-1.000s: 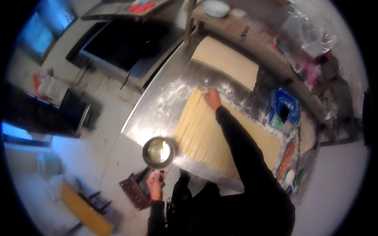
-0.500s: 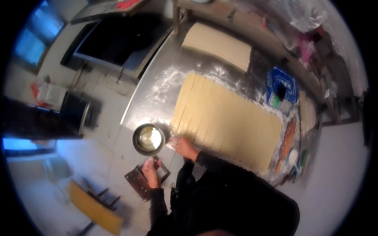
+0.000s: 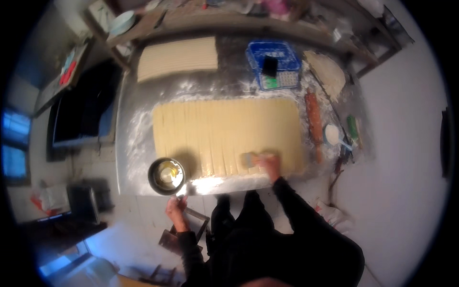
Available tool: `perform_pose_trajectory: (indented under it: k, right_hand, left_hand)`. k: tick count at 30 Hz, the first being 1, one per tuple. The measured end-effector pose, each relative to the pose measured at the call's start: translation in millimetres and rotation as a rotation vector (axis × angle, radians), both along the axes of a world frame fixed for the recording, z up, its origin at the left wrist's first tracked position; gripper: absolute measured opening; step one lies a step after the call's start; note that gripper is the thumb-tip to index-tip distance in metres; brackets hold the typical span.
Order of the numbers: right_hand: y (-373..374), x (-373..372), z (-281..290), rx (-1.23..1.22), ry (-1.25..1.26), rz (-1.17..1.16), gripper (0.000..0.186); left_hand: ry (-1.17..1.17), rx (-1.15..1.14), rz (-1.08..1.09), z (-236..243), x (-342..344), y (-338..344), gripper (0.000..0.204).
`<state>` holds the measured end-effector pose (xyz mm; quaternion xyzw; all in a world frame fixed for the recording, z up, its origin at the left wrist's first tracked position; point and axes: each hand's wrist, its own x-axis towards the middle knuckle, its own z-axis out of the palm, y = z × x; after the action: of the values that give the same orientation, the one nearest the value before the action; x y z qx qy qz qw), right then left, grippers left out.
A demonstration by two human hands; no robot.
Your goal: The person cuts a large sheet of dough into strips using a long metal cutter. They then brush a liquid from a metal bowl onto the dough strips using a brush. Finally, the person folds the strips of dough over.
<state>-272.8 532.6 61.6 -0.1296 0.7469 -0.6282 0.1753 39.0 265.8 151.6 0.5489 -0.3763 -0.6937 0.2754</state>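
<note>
My left hand [image 3: 177, 213] is closed round the handle of a dark saucepan [image 3: 152, 178], which hangs by the front left corner of a pale dough sheet [image 3: 239, 124]. Yellowish liquid, probably oil, shows in the pan. In my right hand [image 3: 270, 167] is a pastry brush [image 3: 249, 160], its head over the front right part of the sheet; motion blur leaves contact uncertain. Parallel cuts run through the sheet, closest to its left side, and its front edge glistens.
Behind lies a second, ridged dough sheet [image 3: 178, 58] on the floured metal table [image 3: 129, 124]. A blue basket [image 3: 292, 60], a reddish rolling pin [image 3: 313, 119], a scoop of white powder [image 3: 331, 135] and another dough piece [image 3: 330, 74] stand to the right. A shelf [image 3: 191, 24] borders the back.
My right hand has moved from beside the pan to the right, over the dough, and the brush now shows. The pan stays in my left hand. The whole view has turned.
</note>
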Motion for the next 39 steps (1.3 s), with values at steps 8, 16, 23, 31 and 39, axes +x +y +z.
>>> perform_pose_trajectory:
  k: [8, 16, 23, 31, 39]
  right_hand:
    - [176, -78, 5, 0.591, 0.732, -0.244, 0.018]
    - [63, -11, 49, 0.046, 0.099, -0.268, 0.016]
    - [120, -90, 172, -0.440, -0.096, -0.392, 0.025]
    - [163, -144, 154, -0.419, -0.153, -0.377, 0.026]
    - [327, -158, 170, 0.071, 0.272, -0.767, 0.049]
  left_hand:
    - [0.031, -0.030, -0.241, -8, -95, 60, 0.021]
    - [0.103, 0.019, -0.487, -23, -170, 117, 0.021]
    - [0.154, 0.040, -0.753, -21, -245, 186, 0.021]
    - [0.231, 0.091, -0.933, -4, -360, 272, 0.024]
    - [0.247, 0.108, -1.100, -14, -491, 352, 0.023]
